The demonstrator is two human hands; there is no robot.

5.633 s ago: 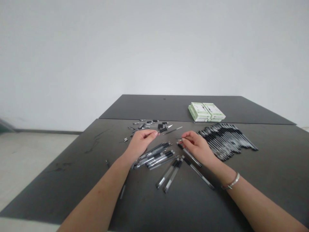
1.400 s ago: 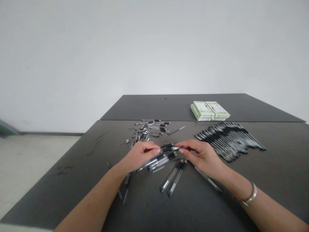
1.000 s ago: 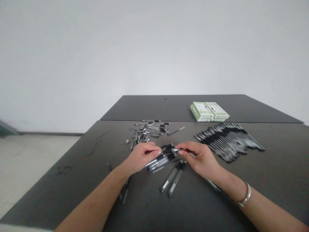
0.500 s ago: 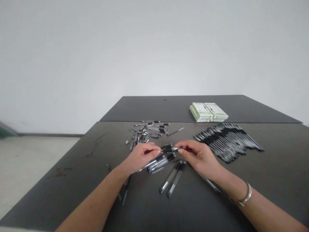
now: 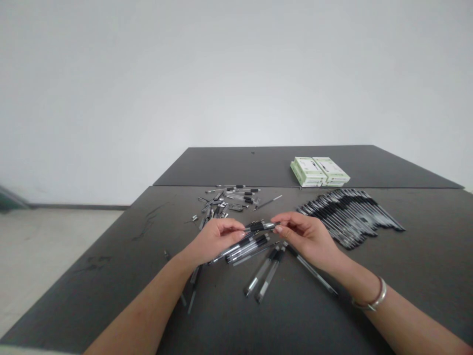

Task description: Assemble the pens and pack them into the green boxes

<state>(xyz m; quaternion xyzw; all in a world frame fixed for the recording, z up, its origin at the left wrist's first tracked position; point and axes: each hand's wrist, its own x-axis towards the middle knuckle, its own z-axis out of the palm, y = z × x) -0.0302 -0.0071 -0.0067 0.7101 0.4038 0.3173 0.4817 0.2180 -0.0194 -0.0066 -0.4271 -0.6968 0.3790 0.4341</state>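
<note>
Between my two hands a pen [image 5: 258, 226] with a black grip and a silvery tip section is held roughly level above the table. My left hand [image 5: 218, 240] pinches its left end, while the fingertips of my right hand [image 5: 303, 236] close on the tip end. Below them lies a bunch of clear pen barrels [image 5: 247, 249] with black grips. Two more barrels [image 5: 266, 276] rest nearer to me, and a single pen piece [image 5: 314, 271] slants under my right wrist. Several thin pieces [image 5: 192, 291] lie partly hidden behind my left forearm.
A neat row of black-gripped pens [image 5: 349, 214] spreads out on the right. Behind it, green-and-white boxes [image 5: 320, 172] are stacked near the seam of the dark table [image 5: 121, 276]. Loose caps and small parts [image 5: 216, 204] are heaped at the back left, with a refill [image 5: 269, 202] beside them.
Both hands keep hold of the pen and have shifted only slightly. The right hand has moved a little up and right, showing more of the slanting pen piece beneath it.
</note>
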